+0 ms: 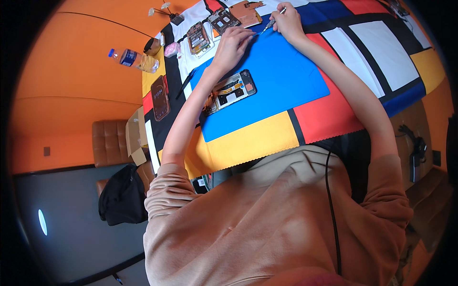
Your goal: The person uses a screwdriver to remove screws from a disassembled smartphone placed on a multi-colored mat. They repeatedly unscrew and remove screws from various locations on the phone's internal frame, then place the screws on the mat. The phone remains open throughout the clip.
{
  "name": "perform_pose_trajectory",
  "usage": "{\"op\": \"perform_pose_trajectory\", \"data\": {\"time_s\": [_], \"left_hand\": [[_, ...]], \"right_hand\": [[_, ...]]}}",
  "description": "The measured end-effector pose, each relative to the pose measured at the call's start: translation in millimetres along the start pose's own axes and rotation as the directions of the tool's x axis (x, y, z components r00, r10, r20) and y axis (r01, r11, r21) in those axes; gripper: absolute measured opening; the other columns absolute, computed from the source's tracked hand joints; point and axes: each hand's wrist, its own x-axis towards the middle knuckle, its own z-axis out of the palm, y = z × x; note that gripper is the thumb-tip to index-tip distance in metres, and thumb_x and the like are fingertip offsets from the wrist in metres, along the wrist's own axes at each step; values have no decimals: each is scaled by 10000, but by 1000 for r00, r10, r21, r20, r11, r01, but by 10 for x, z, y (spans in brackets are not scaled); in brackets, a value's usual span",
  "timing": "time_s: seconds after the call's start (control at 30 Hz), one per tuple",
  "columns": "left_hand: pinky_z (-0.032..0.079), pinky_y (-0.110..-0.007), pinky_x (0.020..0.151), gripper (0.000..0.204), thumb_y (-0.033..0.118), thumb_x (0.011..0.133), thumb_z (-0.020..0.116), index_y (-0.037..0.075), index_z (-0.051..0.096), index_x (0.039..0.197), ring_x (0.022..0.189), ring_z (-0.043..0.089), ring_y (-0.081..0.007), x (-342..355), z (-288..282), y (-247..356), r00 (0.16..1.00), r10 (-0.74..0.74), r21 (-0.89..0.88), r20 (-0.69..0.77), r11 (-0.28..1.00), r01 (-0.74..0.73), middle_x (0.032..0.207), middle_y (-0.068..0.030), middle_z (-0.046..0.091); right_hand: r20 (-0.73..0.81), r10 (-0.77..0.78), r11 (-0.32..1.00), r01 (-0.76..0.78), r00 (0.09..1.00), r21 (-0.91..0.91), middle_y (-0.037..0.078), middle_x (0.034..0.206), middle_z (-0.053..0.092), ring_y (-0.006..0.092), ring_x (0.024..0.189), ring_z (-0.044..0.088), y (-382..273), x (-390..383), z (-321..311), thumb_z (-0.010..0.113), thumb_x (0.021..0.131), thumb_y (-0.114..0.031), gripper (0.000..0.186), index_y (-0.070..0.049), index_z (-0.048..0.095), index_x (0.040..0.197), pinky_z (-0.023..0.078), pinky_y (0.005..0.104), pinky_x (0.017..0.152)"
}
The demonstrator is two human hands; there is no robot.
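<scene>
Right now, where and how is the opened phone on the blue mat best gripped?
Probably by the long edges near its right end, coming from the right: the opened phone lies flat on the blue mat, internals exposed, and the left forearm hides part of its left end.

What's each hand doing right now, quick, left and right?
Left hand: fingers bent, near the upper edge of the blue mat; whether it grips anything can't be told.
Right hand: closed, holding a slim pen-like tool.
</scene>
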Motion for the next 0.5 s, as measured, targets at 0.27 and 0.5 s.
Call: {"op": "perform_pose_trajectory", "data": {"time_s": [0.27,0.5], "left_hand": [[435,-409,1067,290,208,1043,547,48,708,1224,1207,588,-305,-599,-448,216,990,-142,-220,-6,966,137,1203,-139,694],[483,-370,942,208,151,989,623,43,727,1132,1048,612,-271,-1143,-453,465,970,-240,-178,29,954,242,1140,-94,696]], "right_hand": [[158,5,996,-18,987,86,63,721,549,155,566,556,-434,-348,175,500,1054,-114,93,-64,462,1123,451,317,503],[516,-37,994,83,856,-66,129,849,574,266,773,623,-871,-880,278,482,1067,-156,148,-60,450,1175,498,403,702]]}}
